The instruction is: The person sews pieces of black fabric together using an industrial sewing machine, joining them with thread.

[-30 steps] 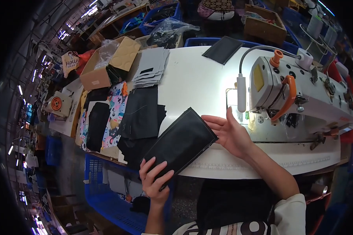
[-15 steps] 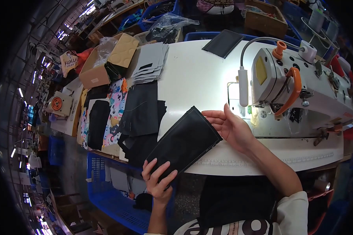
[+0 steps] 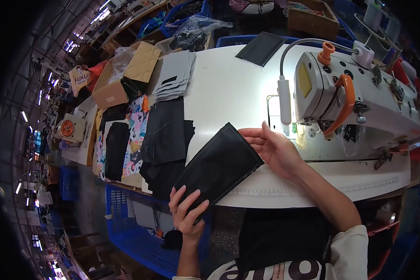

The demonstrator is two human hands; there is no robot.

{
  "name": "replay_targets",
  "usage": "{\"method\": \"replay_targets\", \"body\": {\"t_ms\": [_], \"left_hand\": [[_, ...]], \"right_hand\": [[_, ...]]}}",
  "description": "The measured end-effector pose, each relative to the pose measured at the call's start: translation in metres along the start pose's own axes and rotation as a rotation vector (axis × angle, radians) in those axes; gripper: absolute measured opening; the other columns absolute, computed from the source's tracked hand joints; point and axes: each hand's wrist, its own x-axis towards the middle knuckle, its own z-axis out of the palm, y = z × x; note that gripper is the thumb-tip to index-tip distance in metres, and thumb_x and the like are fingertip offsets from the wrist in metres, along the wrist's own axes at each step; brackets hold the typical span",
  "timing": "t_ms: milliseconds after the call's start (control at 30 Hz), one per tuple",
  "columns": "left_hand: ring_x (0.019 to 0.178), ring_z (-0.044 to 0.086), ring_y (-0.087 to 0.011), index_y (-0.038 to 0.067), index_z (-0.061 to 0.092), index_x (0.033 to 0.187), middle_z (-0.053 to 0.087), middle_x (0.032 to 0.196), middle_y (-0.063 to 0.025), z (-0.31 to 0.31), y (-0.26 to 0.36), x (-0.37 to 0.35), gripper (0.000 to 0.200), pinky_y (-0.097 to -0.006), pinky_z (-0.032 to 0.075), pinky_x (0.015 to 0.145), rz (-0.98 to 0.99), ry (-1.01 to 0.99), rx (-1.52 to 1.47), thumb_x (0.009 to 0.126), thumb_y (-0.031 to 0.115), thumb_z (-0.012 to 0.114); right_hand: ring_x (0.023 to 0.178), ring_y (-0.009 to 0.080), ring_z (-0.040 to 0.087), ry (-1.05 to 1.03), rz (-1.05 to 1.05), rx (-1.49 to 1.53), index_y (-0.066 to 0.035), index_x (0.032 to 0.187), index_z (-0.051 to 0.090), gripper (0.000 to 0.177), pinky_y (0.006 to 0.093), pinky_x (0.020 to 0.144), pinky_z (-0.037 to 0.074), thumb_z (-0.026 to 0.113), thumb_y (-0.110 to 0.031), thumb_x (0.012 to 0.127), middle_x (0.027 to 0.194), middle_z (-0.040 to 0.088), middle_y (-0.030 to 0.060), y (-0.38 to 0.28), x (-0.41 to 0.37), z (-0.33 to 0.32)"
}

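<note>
Head view: my left hand [image 3: 187, 211] has its grip clamped on the near corner of a black stitched panel [image 3: 219, 164]. The fingers [image 3: 194, 198] are spread on top, and the thumb is hidden under the cloth. That corner hangs out past the front edge of the white bench [image 3: 228, 88], while the rest of the panel lies slantwise on the bench top, with pale stitching running along its borders.

My right hand [image 3: 274, 149] has its grip apart, flat and loose, with the fingertips touching the panel's far right edge and nothing held. It sits just in front of the white industrial sewing machine [image 3: 359, 100], which has an orange lever and knob, and near the gooseneck lamp [image 3: 283, 100]. I can make out no maker's name on the machine.

A printed ruler scale [image 3: 312, 190] runs along the bench front, its numerals too small to read. To the left lie black cut pieces [image 3: 165, 133], a grey stack [image 3: 175, 77], a bright cartoon-print cloth [image 3: 136, 128] and an open cardboard box [image 3: 126, 77]. A white bag [image 3: 80, 74] beyond them has lettering that seems to begin "How", though I cannot be sure. Another dark panel [image 3: 260, 47] rests at the bench's far edge. A blue crate [image 3: 128, 228] stands below.
</note>
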Motion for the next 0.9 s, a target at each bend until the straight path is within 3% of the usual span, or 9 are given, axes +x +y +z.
{"method": "replay_targets", "body": {"t_ms": [67, 200, 300, 367, 433, 533, 733, 800, 900], "left_hand": [[0.128, 0.056, -0.0361, 0.016, 0.080, 0.095, 0.073, 0.118, -0.0071, 0.002, 0.000, 0.005, 0.038, -0.0589, 0.037, 0.113, 0.011, 0.005, -0.014, 0.066, -0.003, 0.064], [0.132, 0.054, -0.0358, 0.015, 0.080, 0.100, 0.070, 0.124, -0.0084, -0.007, -0.005, 0.022, 0.041, -0.0599, 0.035, 0.114, -0.005, -0.112, 0.002, 0.067, -0.004, 0.064], [0.136, 0.051, -0.0370, 0.015, 0.077, 0.109, 0.064, 0.135, -0.0120, -0.013, -0.014, 0.053, 0.037, -0.0623, 0.033, 0.115, 0.150, -0.419, 0.374, 0.073, 0.006, 0.076], [0.137, 0.049, -0.0377, 0.014, 0.075, 0.114, 0.061, 0.139, -0.0127, -0.013, -0.002, 0.073, 0.041, -0.0621, 0.031, 0.116, 0.083, -0.534, 0.272, 0.074, 0.014, 0.079], [0.138, 0.048, -0.0385, 0.013, 0.073, 0.119, 0.058, 0.142, -0.0134, -0.007, 0.005, 0.081, 0.047, -0.0618, 0.029, 0.116, 0.016, -0.652, 0.153, 0.074, 0.021, 0.083], [0.136, 0.049, -0.0395, 0.010, 0.071, 0.122, 0.058, 0.141, -0.0138, 0.011, 0.009, 0.082, 0.058, -0.0576, 0.034, 0.115, 0.046, -0.612, 0.070, 0.070, 0.033, 0.086], [0.131, 0.054, -0.0386, 0.006, 0.071, 0.120, 0.060, 0.137, -0.0148, 0.054, 0.023, 0.076, 0.056, -0.0505, 0.043, 0.110, 0.113, -0.479, 0.041, 0.072, 0.030, 0.087], [0.128, 0.056, -0.0379, 0.005, 0.070, 0.119, 0.060, 0.135, -0.0153, 0.063, 0.032, 0.080, 0.054, -0.0479, 0.046, 0.107, 0.124, -0.437, 0.020, 0.073, 0.029, 0.087], [0.132, 0.053, -0.0358, 0.005, 0.068, 0.121, 0.059, 0.134, -0.0161, 0.076, 0.033, 0.083, 0.050, -0.0508, 0.044, 0.109, 0.142, -0.437, -0.089, 0.080, 0.029, 0.082]], "right_hand": [[0.108, 0.0152, 0.067, 0.039, -0.028, -0.100, 0.003, 0.139, 0.055, 0.043, 0.0297, 0.098, 0.053, 0.047, -0.028, 0.111, 0.117, 0.070, 0.0109, -0.002, -0.003, 0.000], [0.098, 0.0111, 0.067, 0.063, -0.036, -0.271, 0.002, 0.137, 0.058, 0.039, 0.0258, 0.087, 0.055, 0.064, -0.009, 0.100, 0.110, 0.070, 0.0049, -0.006, -0.012, -0.002], [0.091, 0.0118, 0.067, 0.195, -0.096, -0.464, 0.002, 0.135, 0.058, 0.041, 0.0259, 0.078, 0.055, 0.068, -0.004, 0.096, 0.102, 0.069, 0.0035, 0.003, -0.030, -0.004], [0.087, 0.0121, 0.067, 0.253, -0.099, -0.578, 0.002, 0.135, 0.059, 0.043, 0.0260, 0.074, 0.055, 0.069, -0.001, 0.093, 0.098, 0.068, 0.0028, 0.006, -0.052, -0.007], [0.078, 0.0160, 0.066, 0.322, -0.370, -1.450, 0.001, 0.128, 0.062, 0.039, 0.0275, 0.067, 0.052, 0.071, 0.000, 0.090, 0.091, 0.066, 0.0066, -0.004, -0.084, -0.008], [0.075, 0.0186, 0.065, 0.365, -0.282, -1.504, -0.001, 0.121, 0.066, 0.034, 0.0294, 0.065, 0.051, 0.072, 0.001, 0.088, 0.089, 0.065, 0.0094, -0.018, -0.122, -0.018], [0.073, 0.0204, 0.064, 0.450, -0.266, -1.439, 0.000, 0.108, 0.070, 0.021, 0.0320, 0.063, 0.050, 0.072, 0.001, 0.087, 0.090, 0.067, 0.0109, -0.020, -0.156, -0.031], [0.070, 0.0209, 0.064, 0.467, -0.378, -1.444, -0.002, 0.104, 0.072, 0.017, 0.0328, 0.063, 0.050, 0.072, 0.001, 0.087, 0.087, 0.068, 0.0099, -0.012, -0.164, -0.032], [0.070, 0.0251, 0.067, 0.065, -0.406, -1.419, -0.007, 0.098, 0.075, 0.009, 0.0355, 0.062, 0.052, 0.073, -0.008, 0.089, 0.083, 0.069, 0.0112, 0.024, -0.188, -0.018]]}}
